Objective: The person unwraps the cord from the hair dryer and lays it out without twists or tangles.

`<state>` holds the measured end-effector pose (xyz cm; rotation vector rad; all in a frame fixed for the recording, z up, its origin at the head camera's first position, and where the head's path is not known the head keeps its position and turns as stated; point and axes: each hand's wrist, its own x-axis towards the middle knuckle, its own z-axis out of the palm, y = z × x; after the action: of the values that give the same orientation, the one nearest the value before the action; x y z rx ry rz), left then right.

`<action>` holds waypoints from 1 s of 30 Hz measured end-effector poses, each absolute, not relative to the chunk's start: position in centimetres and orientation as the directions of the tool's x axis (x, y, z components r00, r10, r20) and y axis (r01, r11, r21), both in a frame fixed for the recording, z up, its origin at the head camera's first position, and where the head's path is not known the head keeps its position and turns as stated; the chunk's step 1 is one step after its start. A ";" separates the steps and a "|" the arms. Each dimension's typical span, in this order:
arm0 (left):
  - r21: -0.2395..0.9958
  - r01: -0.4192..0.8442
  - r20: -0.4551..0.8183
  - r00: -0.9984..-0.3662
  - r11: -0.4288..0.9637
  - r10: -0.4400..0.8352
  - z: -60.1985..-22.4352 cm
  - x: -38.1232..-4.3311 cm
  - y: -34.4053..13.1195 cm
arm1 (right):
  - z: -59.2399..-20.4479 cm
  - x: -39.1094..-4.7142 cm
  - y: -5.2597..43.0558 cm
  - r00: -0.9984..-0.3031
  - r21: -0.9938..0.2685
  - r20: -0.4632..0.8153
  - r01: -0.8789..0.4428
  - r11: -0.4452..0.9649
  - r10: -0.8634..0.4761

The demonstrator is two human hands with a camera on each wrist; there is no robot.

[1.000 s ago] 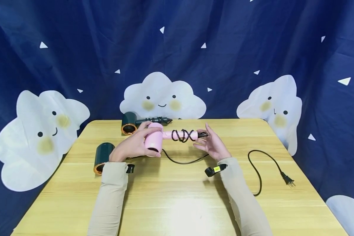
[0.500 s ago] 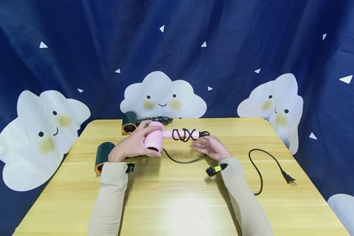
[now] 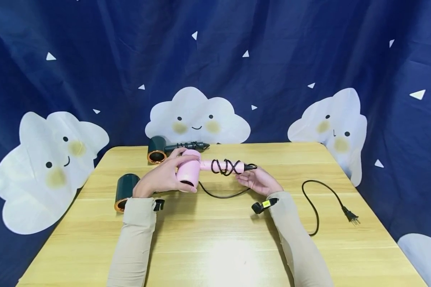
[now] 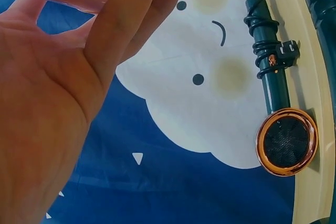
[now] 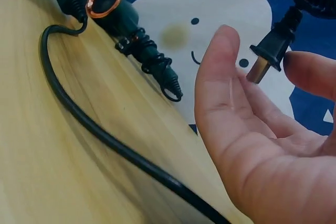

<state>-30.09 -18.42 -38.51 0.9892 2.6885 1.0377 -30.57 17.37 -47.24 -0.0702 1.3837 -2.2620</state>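
A pink hair dryer [image 3: 188, 173], its black cord wound around the handle, is held over the middle of the table. My left hand [image 3: 161, 175] grips its barrel from the left side, fingers over the top and thumb at the lower rim. Just below the handle's end is my right hand [image 3: 260, 181], palm turned up. In the right wrist view, the dryer's black two-pin plug [image 5: 273, 48] hangs between the thumb and the other fingers, one fingertip right at its edge. The thumb stands apart from the plug.
Near my left wrist stands a dark green hair dryer [image 3: 127, 187]; its cord [image 3: 224, 197] runs right under my hands, ending in a plug [image 3: 350, 216]. Another green dryer [image 3: 157, 149], cord wrapped, lies at the back edge. A blue cloud-print curtain [image 3: 273, 79] hangs behind.
My right hand has dropped slightly from the cord end, its thumb no longer pointing up. The pink hair dryer's handle end has shifted a little right and down. My left hand keeps its grip.
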 end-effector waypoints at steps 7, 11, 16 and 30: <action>0.636 0.535 0.130 -0.785 0.557 0.606 -38.6 -29.8 -18.5 | -47.0 -30.4 17.2 -0.893 -0.823 -0.180 0.366 -0.435 -0.412; 0.624 0.546 0.142 -0.782 0.559 0.606 -38.6 -29.7 -18.4 | -46.6 -30.2 17.4 -0.913 -0.846 -0.153 0.319 -0.428 -0.378; 0.628 0.533 0.125 -0.789 0.568 0.602 -38.4 -29.5 -18.2 | -46.2 -30.2 17.7 -0.933 -0.873 -0.139 0.273 -0.403 -0.333; 0.630 0.535 0.115 -0.781 0.562 0.614 -38.2 -29.4 -18.1 | -44.1 -30.2 18.4 -0.973 -0.929 -0.133 0.189 -0.318 -0.188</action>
<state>-29.42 -18.14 -38.25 0.9873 2.6710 1.0166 -30.21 18.37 -44.07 0.0011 1.6758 -2.3777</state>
